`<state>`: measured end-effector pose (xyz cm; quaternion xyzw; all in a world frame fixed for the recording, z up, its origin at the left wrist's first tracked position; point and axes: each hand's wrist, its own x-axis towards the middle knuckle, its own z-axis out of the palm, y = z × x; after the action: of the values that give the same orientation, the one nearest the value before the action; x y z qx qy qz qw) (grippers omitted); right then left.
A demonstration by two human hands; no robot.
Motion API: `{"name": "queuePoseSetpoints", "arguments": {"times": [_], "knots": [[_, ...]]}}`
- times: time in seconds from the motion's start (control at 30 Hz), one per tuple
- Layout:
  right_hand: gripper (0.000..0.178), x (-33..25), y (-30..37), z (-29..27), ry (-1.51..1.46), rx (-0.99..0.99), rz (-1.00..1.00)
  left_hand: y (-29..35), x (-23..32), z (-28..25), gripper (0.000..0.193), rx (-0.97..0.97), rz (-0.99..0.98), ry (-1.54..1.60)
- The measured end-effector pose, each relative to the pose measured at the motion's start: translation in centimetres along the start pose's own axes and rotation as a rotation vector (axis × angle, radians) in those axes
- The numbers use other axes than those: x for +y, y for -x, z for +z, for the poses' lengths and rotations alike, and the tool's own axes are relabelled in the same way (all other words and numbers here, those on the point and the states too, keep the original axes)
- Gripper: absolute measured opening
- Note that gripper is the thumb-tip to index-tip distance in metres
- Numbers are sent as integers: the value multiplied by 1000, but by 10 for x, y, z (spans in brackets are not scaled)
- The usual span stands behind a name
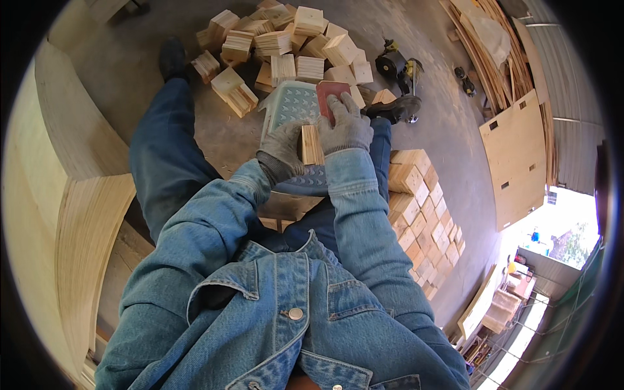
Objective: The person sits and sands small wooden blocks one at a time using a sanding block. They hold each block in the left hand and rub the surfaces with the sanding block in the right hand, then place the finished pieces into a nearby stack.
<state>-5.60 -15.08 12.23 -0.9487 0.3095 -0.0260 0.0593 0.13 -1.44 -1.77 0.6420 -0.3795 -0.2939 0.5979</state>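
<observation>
Grey workshop floor (448, 140): wood block (312, 146) in left hand (283, 151), red pad (332, 88) in right hand (348, 128).

Taking the view's centre as the hub, loose blocks (273, 44) lie heaped at 12 o'clock; stacked blocks (426, 224) stand between 3 and 4 o'clock. The wood block is near the hub at 12 o'clock, over the pale green plastic stool (296, 107); contact with the stool cannot be told. Gloved left fingers clamp the block from its 9 o'clock side; gloved right fingers close on the pad. Expect the block to be light, stiff and grippy, perhaps splintery along its layered edges. Hold it mid-length by opposite sides, clear of the corners.
</observation>
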Motion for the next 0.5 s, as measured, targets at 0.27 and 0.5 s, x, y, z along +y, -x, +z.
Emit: {"name": "queuePoseSetpoints", "arguments": {"times": [0.27,0.5], "knots": [[60,29,76,0,-74,79,-54,2,18,-2,93,0,17,-145],[60,52,165,3,-112,137,-109,2,33,-8,97,60,-8,-449]]}}
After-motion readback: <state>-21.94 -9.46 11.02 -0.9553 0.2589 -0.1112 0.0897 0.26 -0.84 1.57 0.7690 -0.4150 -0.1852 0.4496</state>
